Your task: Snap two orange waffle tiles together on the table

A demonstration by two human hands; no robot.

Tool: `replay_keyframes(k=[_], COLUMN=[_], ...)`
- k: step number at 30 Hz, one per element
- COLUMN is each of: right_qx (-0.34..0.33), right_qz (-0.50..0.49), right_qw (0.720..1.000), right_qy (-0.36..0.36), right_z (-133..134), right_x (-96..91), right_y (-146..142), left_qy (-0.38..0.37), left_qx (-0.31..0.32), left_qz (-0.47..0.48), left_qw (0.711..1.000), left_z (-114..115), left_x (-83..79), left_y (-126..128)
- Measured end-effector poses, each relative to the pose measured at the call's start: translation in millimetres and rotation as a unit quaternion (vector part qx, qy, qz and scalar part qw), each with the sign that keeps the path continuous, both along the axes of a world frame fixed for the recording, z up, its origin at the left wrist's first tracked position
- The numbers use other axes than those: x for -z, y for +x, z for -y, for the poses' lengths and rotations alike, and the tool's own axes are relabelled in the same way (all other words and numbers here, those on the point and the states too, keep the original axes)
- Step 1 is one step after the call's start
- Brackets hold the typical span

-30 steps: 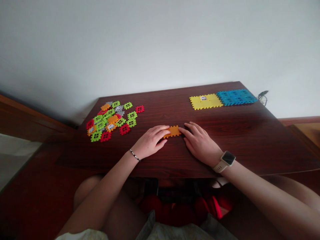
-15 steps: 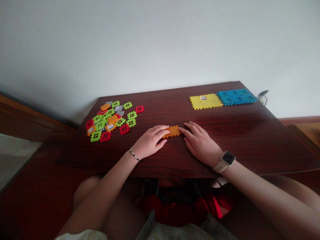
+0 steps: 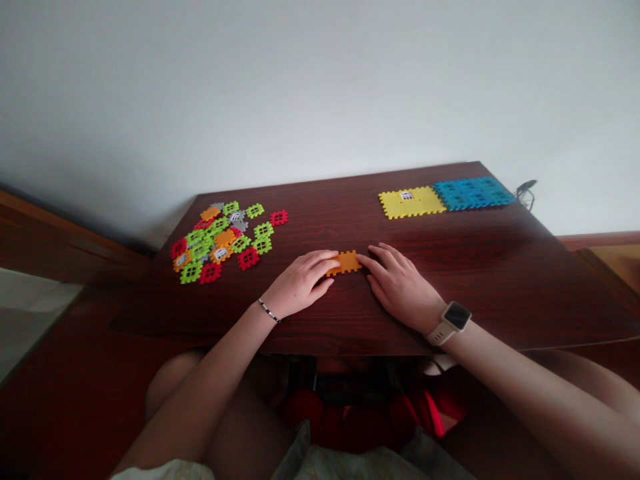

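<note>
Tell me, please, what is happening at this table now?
A person's left hand covers one end of some orange toothed pieces lying flat on the dark table; the right hand has its index fingertip at the other end. A loose, multicoloured pile of similar pieces lies to the left. Farther back on the right, a yellow panel adjoins a blue panel.

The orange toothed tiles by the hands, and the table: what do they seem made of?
Orange toothed tiles: probably matte plastic, judging by the even colour and crisp, regular teeth. Table: smooth, dark wood or printed laminate; streaky grain shows, but the view cannot settle which.
</note>
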State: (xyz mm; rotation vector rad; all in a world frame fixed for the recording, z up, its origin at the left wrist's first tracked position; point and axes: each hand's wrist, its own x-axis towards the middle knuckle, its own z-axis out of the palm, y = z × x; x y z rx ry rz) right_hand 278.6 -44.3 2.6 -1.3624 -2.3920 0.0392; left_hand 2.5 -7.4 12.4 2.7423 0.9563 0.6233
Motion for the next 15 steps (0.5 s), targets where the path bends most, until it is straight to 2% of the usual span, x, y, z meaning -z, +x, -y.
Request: replay_keyframes(k=[15], right_qx=[0.001], right_qz=[-0.007], right_qw=[1.0], right_qy=[0.001], right_z=[0.0], right_x=[0.2], right_y=[0.0], left_qy=[-0.002], left_qx=[0.0], left_qz=[-0.004], left_qw=[1.0], left_z=[0.0], left_x=[0.1], left_y=[-0.3])
